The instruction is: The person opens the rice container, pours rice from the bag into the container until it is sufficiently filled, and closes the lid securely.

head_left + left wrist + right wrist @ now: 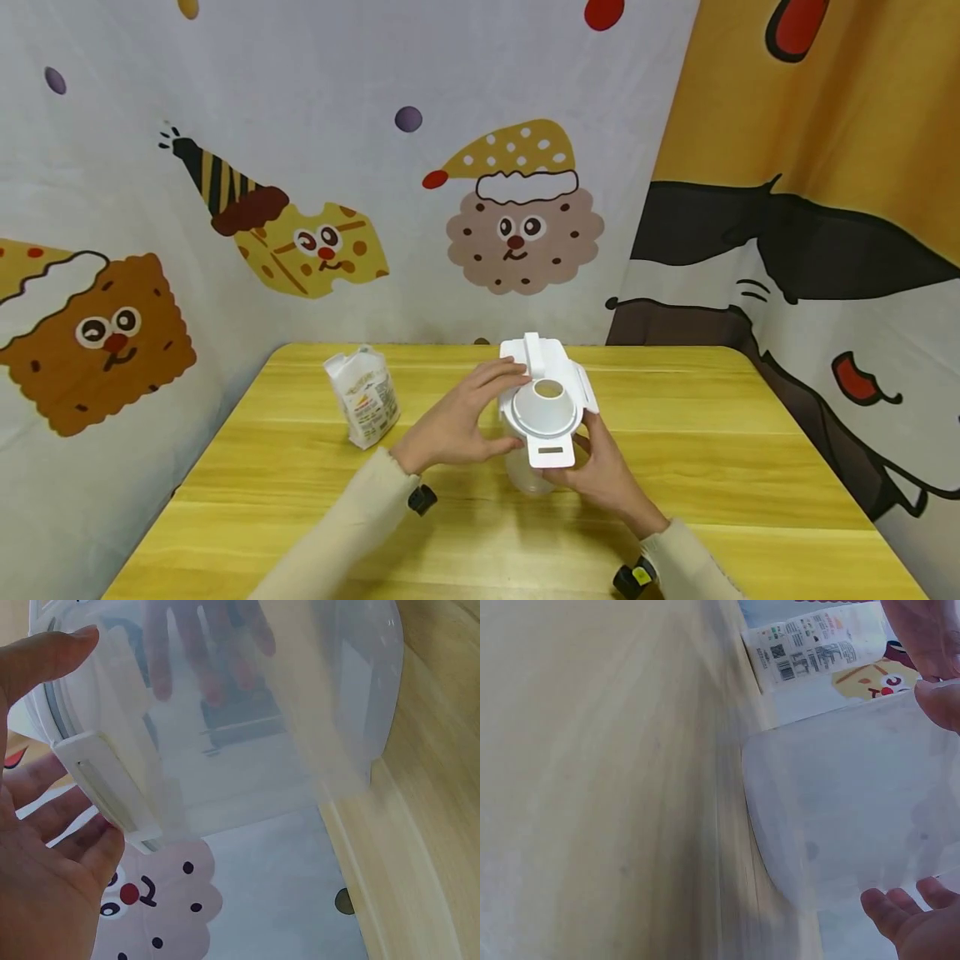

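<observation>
A translucent plastic storage container (529, 478) stands on the table, capped by a white lid (557, 360) with side clips, a strap-like handle (533, 353) and a round raised spout (542, 410) with an opening on top. My left hand (459, 417) grips the lid's left side, its thumb toward the front and its fingers near the handle. In the left wrist view those fingers curl by a lid clip (109, 787). Under the lid on the right, my right hand (606, 471) holds the container's side. Looking through the container, nothing distinct shows inside.
To the left on the wooden table (697, 450) stands a white printed packet (365, 398), its top crumpled. Behind the table hangs a cloth (420, 250) with cartoon biscuits and cheese. A dark band (422, 499) sits at the left wrist.
</observation>
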### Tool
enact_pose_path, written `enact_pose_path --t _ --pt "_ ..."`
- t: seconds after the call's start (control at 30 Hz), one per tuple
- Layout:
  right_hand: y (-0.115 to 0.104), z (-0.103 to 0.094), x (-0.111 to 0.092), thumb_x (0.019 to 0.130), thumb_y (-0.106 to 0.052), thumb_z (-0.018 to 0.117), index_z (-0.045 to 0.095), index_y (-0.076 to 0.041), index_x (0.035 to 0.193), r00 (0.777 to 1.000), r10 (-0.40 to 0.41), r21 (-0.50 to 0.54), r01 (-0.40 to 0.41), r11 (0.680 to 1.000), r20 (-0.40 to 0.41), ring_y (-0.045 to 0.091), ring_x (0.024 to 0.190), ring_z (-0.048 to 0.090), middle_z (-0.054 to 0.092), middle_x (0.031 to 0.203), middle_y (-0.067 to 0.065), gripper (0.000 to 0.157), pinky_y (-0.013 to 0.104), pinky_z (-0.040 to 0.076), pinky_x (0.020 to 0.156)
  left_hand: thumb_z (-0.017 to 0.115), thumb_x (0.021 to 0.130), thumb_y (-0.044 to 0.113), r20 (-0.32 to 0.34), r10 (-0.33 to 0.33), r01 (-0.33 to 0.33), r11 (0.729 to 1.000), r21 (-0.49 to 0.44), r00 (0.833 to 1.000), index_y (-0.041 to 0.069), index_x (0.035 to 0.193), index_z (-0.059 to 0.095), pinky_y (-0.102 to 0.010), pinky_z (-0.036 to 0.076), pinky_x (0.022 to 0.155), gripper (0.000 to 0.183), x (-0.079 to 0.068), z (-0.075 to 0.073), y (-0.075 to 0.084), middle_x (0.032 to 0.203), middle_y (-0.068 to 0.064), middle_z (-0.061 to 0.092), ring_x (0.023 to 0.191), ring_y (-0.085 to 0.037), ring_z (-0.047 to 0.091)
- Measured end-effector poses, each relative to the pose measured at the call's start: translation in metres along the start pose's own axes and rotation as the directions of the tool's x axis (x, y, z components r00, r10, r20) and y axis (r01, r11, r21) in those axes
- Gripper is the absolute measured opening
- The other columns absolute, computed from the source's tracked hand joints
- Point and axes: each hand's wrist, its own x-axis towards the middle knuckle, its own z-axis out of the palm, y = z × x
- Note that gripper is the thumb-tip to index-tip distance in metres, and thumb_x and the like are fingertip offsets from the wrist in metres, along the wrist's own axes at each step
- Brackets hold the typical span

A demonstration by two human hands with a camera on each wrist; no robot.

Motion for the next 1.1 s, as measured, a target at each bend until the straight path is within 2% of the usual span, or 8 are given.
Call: enact_pose_path --t 0.13,0.3,0.43,0.53,0.7,0.93,1.0,1.1 --pt "0.0 -0.003 0.0 0.073 -0.021 0.094 0.026 -0.027 0.159 1.0 0.015 -0.014 -0.015 1.0 0.02 0.024 0.142 0.038 0.039 0.157 0.005 0.11 0.062 0.038 0.117 0.087 0.082 0.036 -0.005 -0.02 0.02 1.0 0.013 1.0 0.019 0.149 0.052 -0.043 0.036 0.123 0.077 0.0 0.001 0.002 0.158 0.0 0.045 0.153 -0.022 0.035" --pt "0.004 -0.012 0.003 0.074 -0.015 0.092 0.031 -0.018 0.157 0.996 0.024 0.003 -0.024 1.0 0.082 0.033 0.144 0.038 0.04 0.156 0.011 0.103 0.061 0.041 0.113 0.089 0.079 0.041 -0.051 -0.032 0.036 0.996 0.081 0.998 0.017 0.146 0.055 -0.044 0.041 0.119 0.078 -0.001 0.006 0.008 0.156 -0.001 0.048 0.149 -0.023 0.04" --pt "0.006 -0.021 0.006 0.074 -0.004 0.089 0.028 -0.011 0.158 0.988 0.016 0.049 -0.024 0.998 0.151 0.043 0.138 0.044 0.039 0.156 0.02 0.104 0.047 0.053 0.103 0.089 0.077 0.045 -0.092 -0.023 0.036 0.989 0.145 0.995 0.015 0.143 0.057 -0.04 0.045 0.116 0.079 -0.001 0.01 0.013 0.15 -0.002 0.053 0.141 -0.022 0.046" --pt "0.008 -0.027 0.01 0.075 0.0 0.087 0.026 -0.01 0.159 0.981 -0.001 0.05 -0.009 0.999 0.195 0.03 0.13 0.053 0.043 0.152 0.02 0.105 0.032 0.057 0.094 0.089 0.076 0.049 -0.131 -0.009 0.036 0.979 0.201 0.991 0.015 0.141 0.059 -0.037 0.048 0.112 0.079 0.0 0.014 0.016 0.145 -0.003 0.056 0.133 -0.021 0.05" --pt "0.014 -0.037 0.017 0.072 -0.003 0.089 0.033 -0.009 0.157 0.974 -0.059 -0.014 0.063 0.998 0.218 0.003 0.12 0.055 0.055 0.142 0.009 0.102 0.023 0.05 0.098 0.09 0.073 0.052 -0.206 0.022 0.035 0.962 0.272 0.978 0.012 0.134 0.063 -0.035 0.051 0.107 0.078 0.003 0.021 0.023 0.137 -0.006 0.061 0.124 -0.022 0.054" --pt "0.022 -0.047 0.024 0.072 0.001 0.087 0.034 0.001 0.152 0.958 -0.097 0.064 0.082 0.995 0.269 0.0 0.119 0.056 0.058 0.132 -0.018 0.096 0.019 0.045 0.102 0.091 0.07 0.053 -0.293 0.023 0.071 0.949 0.308 0.956 0.01 0.13 0.066 -0.037 0.052 0.103 0.079 0.006 0.031 0.032 0.131 -0.007 0.062 0.12 -0.022 0.054" --pt "0.022 -0.048 0.025 0.073 0.0 0.087 0.034 0.002 0.152 0.957 -0.096 0.069 0.08 0.994 0.275 0.0 0.12 0.056 0.058 0.132 -0.021 0.095 0.019 0.045 0.103 0.093 0.068 0.052 -0.305 0.024 0.074 0.95 0.303 0.952 0.01 0.129 0.066 -0.039 0.052 0.103 0.079 0.006 0.032 0.033 0.13 -0.007 0.062 0.12 -0.023 0.054" --pt "0.021 -0.048 0.023 0.075 -0.002 0.087 0.034 0.001 0.152 0.957 -0.088 0.055 0.076 0.996 0.276 -0.001 0.12 0.056 0.058 0.133 -0.018 0.094 0.019 0.045 0.102 0.091 0.07 0.053 -0.29 0.011 0.082 0.949 0.305 0.957 0.011 0.13 0.066 -0.038 0.052 0.103 0.078 0.006 0.031 0.033 0.131 -0.006 0.06 0.121 -0.022 0.053"
